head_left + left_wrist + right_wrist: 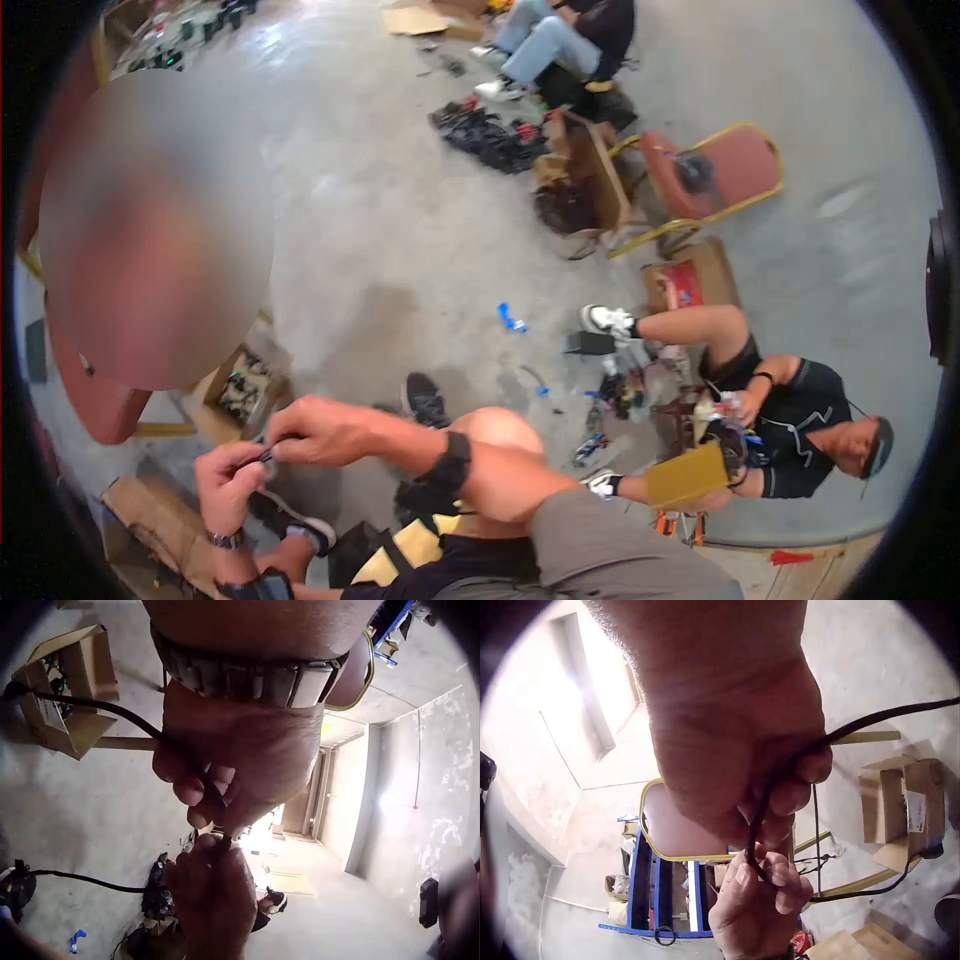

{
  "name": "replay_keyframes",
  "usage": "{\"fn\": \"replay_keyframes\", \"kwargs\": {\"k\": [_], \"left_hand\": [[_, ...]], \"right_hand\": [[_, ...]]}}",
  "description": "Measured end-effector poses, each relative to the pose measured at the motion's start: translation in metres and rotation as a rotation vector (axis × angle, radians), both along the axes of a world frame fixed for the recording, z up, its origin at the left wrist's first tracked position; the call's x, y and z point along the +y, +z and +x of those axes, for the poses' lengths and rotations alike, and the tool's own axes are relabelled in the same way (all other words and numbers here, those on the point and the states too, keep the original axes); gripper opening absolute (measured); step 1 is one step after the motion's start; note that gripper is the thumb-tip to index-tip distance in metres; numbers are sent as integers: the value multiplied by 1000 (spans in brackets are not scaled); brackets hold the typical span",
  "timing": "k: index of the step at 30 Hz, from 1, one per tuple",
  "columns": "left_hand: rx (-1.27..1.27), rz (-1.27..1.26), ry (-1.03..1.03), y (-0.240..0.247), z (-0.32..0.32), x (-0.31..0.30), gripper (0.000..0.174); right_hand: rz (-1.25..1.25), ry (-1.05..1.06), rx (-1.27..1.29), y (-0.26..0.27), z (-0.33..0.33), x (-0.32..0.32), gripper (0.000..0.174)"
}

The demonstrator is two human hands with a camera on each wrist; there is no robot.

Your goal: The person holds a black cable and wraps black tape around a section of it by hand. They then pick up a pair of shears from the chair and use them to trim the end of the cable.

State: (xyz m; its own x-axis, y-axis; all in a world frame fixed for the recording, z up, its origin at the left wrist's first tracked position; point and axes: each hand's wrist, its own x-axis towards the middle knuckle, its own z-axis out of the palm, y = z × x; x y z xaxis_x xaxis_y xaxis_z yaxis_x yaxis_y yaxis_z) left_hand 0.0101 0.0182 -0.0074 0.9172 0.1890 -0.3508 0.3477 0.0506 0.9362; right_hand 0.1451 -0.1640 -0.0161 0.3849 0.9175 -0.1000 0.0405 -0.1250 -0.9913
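A thin black cable (112, 710) (885, 715) runs through both hands, which meet almost fingertip to fingertip. In the head view the left hand (228, 485), with a metal watch at its wrist, pinches the dark cable (266, 455) from the left. From the other side the right hand (318, 432) grips it with curled fingers. The left wrist view has the left hand (240, 746) above and the right hand (214, 889) below. In the right wrist view the right hand (742, 742) is above, the left hand (754, 911) below. The fingers hide the cable where they meet.
Left of the knees stands an open cardboard box (212, 405) with small items. A person in black (800, 425) sits at the right beside scattered parts. Farther off are a red chair (735, 175), a big box (590, 175) and another seated person (550, 45). Blue pieces (510, 318) lie on the floor.
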Motion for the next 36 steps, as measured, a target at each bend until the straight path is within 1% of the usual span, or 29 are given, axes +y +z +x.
{"fn": "replay_keyframes", "kwargs": {"k": [1,2,3,4,5,6,7,8,10,12,14,16,17,18,19,20,21,22,23,24,26,27,28,29,31,32,33,34,36], "left_hand": [[41,57,-11,9,5,-4,21],[41,30,-23,8,9,-2,20],[15,137,-115,2,5,3,18],[-35,105,-99,-2,6,3,17],[-52,106,-114,-3,4,0,16],[-110,147,-116,-9,4,-1,15],[-110,88,-78,-9,8,-2,12],[-96,81,-89,-8,12,-2,11],[-83,72,-79,-5,11,-4,11],[-58,58,-68,0,12,-3,11],[-98,129,-91,-3,11,-4,11],[-120,170,-76,-8,9,-5,12],[-98,171,-59,-2,10,-7,13],[-61,249,-75,1,11,-6,12],[-33,170,-22,-3,8,-8,12],[-45,167,-26,-7,7,-8,12],[-52,176,-21,-15,7,-8,13],[-47,134,-25,-27,6,-10,14],[-31,123,-18,-32,5,-7,15],[-63,156,15,-35,1,-9,14],[-19,122,4,-24,4,-13,15],[10,206,-24,-13,8,-17,17],[-20,191,-22,-7,9,-21,17],[14,121,-7,-17,4,-18,17],[-59,108,-41,-11,7,-18,15],[-28,36,-24,-16,5,-17,15],[-6,-53,-10,-20,4,-14,15],[-4,-43,16,-17,4,-13,15],[70,-251,32,-15,4,-16,14]], "right_hand": [[-16,19,-12,-1,2,0,23],[-116,61,-36,14,9,0,23],[-95,75,-34,2,6,-3,23],[-91,57,-62,-4,5,-4,24],[-171,110,-62,5,8,-7,21],[-175,97,-52,8,8,-9,21],[-196,72,-42,10,12,-8,21],[-169,104,-29,12,16,-8,21],[-223,22,6,15,12,-8,19],[-241,42,7,18,13,-6,20],[-282,30,-3,18,13,-5,20],[-151,51,-79,9,11,-6,20],[-197,84,-62,7,11,-5,21],[-150,78,-96,-1,8,-6,22],[-155,93,-110,5,9,-5,23],[-79,36,-138,-9,3,-4,24],[-76,39,-139,-6,5,-4,24],[-72,17,-226,-9,5,-5,21],[-79,-6,-236,-9,9,-14,21],[-117,15,-271,-13,4,-9,20],[-101,31,-304,-22,0,-2,18],[-182,61,-302,-17,2,-3,17],[-204,89,-299,-15,4,-5,16],[-150,82,-295,-19,5,-7,15],[-171,94,-220,3,11,-9,13],[-109,80,-230,0,11,-10,16],[-126,78,-270,3,13,-8,17],[-123,76,-262,3,14,-8,17],[-129,86,-251,3,13,-9,17]]}}
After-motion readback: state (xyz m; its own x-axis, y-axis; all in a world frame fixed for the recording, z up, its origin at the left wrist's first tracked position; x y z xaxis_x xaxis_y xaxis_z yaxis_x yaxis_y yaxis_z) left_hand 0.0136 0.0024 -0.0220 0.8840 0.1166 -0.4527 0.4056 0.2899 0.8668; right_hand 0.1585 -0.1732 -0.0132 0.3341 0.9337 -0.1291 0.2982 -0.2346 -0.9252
